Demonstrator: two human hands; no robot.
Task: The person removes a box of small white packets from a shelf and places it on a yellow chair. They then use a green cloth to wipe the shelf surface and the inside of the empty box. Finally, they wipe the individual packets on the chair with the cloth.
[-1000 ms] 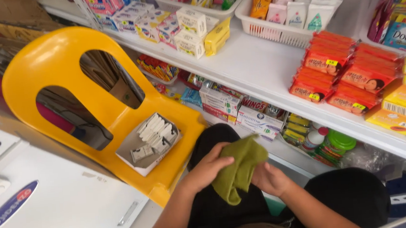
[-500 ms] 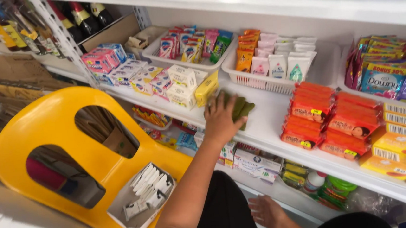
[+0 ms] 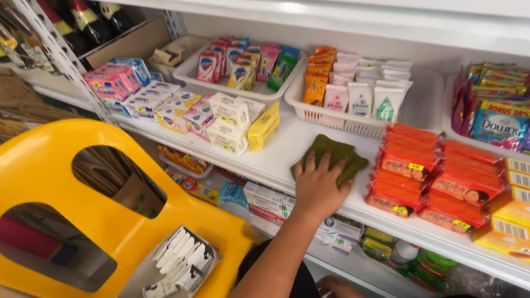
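Note:
My left hand lies flat on a folded olive-green cloth and presses it onto the white shelf. The cloth sits in the bare gap between the stacked soap boxes on the left and the orange packets on the right. My left arm reaches up from the bottom middle of the view. Only part of my right hand shows at the bottom edge, low by my dark trousers, fingers apart and holding nothing.
A white basket of small tubes stands just behind the cloth. A yellow plastic chair at the left carries a small box of white sachets. Toothpaste boxes fill the lower shelf. Bottles stand at top left.
One second ago both hands held the cloth over my lap. My left hand then carried it up to the shelf and has now slid it right, toward the orange packets. My right hand stayed low.

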